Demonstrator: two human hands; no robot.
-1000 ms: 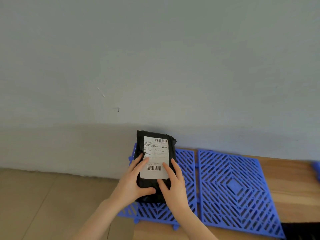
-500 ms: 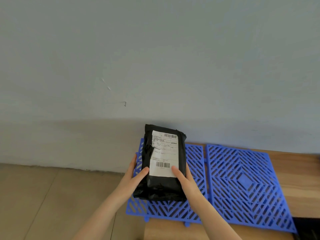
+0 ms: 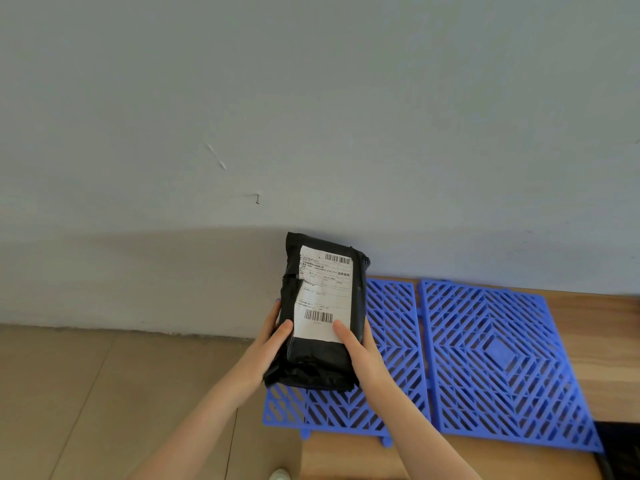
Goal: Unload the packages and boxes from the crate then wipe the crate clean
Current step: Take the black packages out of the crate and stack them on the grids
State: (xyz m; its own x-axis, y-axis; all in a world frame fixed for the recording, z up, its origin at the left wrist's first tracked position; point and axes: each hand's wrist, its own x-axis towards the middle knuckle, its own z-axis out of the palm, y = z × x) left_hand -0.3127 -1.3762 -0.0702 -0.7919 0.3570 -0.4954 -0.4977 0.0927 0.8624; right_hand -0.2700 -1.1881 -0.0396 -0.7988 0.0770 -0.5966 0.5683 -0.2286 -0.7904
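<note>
Above the left blue grid panel (image 3: 391, 341), head view: I see a black plastic package (image 3: 322, 362) held nearly upright between both hands, its top leaning toward the pale wall (image 3: 311, 98). My view does not settle whether its lower edge touches the panel. A white shipping label (image 3: 323, 296) with two barcodes faces the camera (its left margin is torn). The left hand (image 3: 266, 351) clamps the package's left side, thumb on the front and fingers curled behind. The right hand (image 3: 360, 355) clamps the right side, thumb on the label's lower corner. A second blue grid panel (image 3: 495, 358) lies just beside the first; both rest on a wooden surface (image 3: 606, 341). Beige floor tiles (image 3: 86, 393) lie to the left.
</note>
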